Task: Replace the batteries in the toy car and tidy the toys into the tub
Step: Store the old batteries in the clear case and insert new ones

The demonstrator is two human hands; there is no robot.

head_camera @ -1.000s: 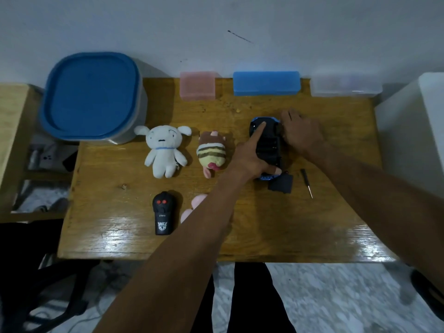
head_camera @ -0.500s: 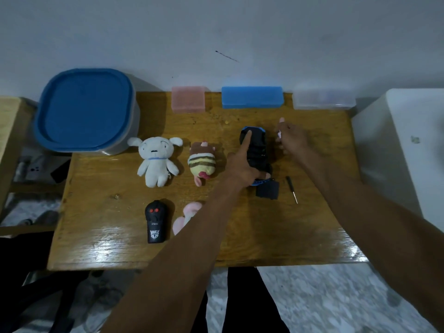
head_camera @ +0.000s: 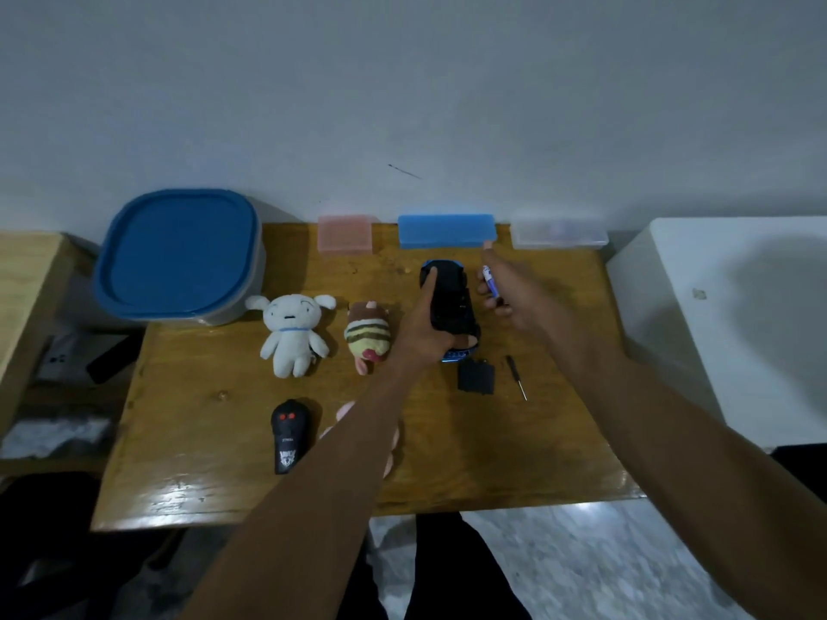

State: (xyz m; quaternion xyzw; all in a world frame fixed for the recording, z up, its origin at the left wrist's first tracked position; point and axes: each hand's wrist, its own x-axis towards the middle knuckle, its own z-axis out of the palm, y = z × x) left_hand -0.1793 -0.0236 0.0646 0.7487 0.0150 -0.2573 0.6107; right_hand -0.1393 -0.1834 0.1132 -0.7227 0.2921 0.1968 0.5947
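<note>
One toy car (head_camera: 449, 302), blue-edged and turned belly-up, lies on the wooden bench (head_camera: 232, 445) right of centre, and the left hand (head_camera: 425, 326) holds it there: the forefinger stretches along its left side to the far end while the thumb curls round the near end, so this grip is grasping the car. The right hand (head_camera: 510, 293) hangs just beside the car's right flank, its grip pinching one battery (head_camera: 490, 281) with a blue and white wrapper between thumb and fingers, the forefinger pointing toward the wall. Just below the car lies one black battery cover (head_camera: 476, 377), and beside that one small screwdriver (head_camera: 516, 377) with a dark handle, both apart from the hands. Left of the car sit two plush toys in a row: one white dog plush (head_camera: 293, 331) and one brown-and-yellow striped plush (head_camera: 368, 335). A third, pink plush (head_camera: 347, 413) is mostly hidden under the left forearm. One black remote control (head_camera: 288, 434) with two red buttons lies near the front edge. Three small plastic cases stand along the wall: one pink case (head_camera: 345, 234), one blue case (head_camera: 446, 230) and one clear case (head_camera: 559, 233). One tub (head_camera: 179, 257) with its blue lid on sits at the bench's far left corner, well apart from the car.
</note>
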